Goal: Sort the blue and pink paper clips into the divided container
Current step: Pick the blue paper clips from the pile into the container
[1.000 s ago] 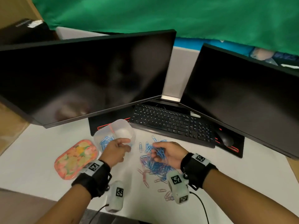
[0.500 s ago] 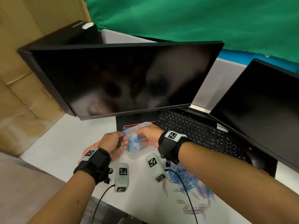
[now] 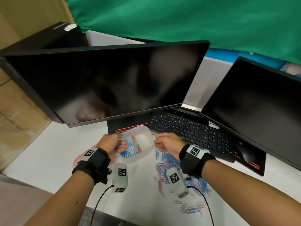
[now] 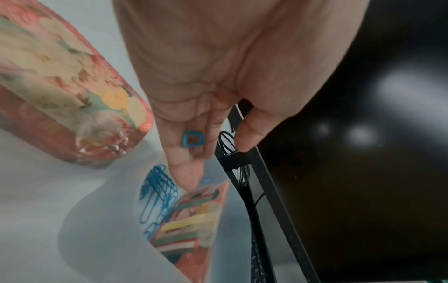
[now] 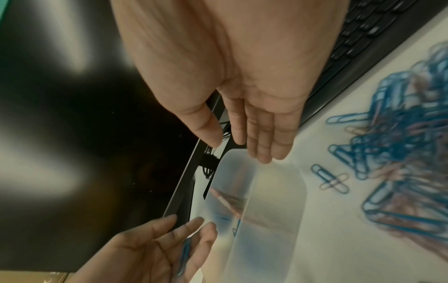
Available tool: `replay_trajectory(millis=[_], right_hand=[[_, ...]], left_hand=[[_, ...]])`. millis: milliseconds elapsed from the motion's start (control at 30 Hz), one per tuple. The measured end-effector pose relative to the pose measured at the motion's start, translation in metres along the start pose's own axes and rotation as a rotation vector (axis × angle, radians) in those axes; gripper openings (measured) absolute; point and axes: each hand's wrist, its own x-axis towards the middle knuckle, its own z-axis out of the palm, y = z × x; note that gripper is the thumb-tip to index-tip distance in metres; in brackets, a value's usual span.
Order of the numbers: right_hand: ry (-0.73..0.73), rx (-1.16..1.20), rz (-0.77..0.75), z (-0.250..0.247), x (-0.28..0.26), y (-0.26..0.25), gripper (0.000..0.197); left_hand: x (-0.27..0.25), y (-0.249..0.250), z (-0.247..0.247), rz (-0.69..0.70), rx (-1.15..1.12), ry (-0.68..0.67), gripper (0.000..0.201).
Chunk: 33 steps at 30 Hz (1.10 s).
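The translucent divided container sits in front of the left monitor. Its left compartment holds a heap of blue paper clips. A pinkish strip runs along the divider, too blurred to identify. My left hand is at the container's left rim with straight fingers. One blue clip lies on those fingers, and the thumb is apart. My right hand hovers by the right rim, flat and holding nothing. A mixed blue and pink clip pile lies on the table under my right wrist.
A floral pink lid lies left of the container, partly under my left wrist. A black keyboard, a mouse and two dark monitors stand behind. Loose clips are scattered near the table's front edge.
My right hand left the pile, reached over the container's blue compartment, then drew back to the right rim holding nothing. The left hand stayed at the left rim. My head turned left.
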Motion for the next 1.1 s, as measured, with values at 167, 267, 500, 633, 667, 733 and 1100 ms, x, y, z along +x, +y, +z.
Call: replay_trajectory(millis=[167,267,500,633,667,733,1100], right_hand=[[0.023,0.042,0.000,-0.029,-0.019,0.020,0.026],[0.021,0.072,0.000,-0.050,-0.031,0.036,0.025],[0.206,-0.067,0.047,-0.107,-0.053,0.108,0.010],[0.299,-0.460,-0.020,-0.121,-0.069,0.149,0.011],[0.296,-0.502,-0.045,-0.120,-0.076,0.153,0.015],[0.268,-0.564,-0.101,-0.113,-0.086,0.158,0.018],[0.086,-1.008,-0.340,-0.080,-0.076,0.175,0.031]], left_hand=[[-0.001,0.005,0.009,0.003,0.076,0.030,0.023],[-0.004,0.005,0.013,0.064,0.126,0.072,0.025],[-0.032,-0.015,0.052,0.499,0.489,-0.125,0.020],[-0.042,-0.052,0.085,0.643,0.862,-0.337,0.024],[-0.045,-0.064,0.094,0.641,0.936,-0.410,0.022],[-0.048,-0.087,0.109,0.627,1.079,-0.521,0.017],[-0.029,-0.130,0.128,0.652,1.440,-0.369,0.016]])
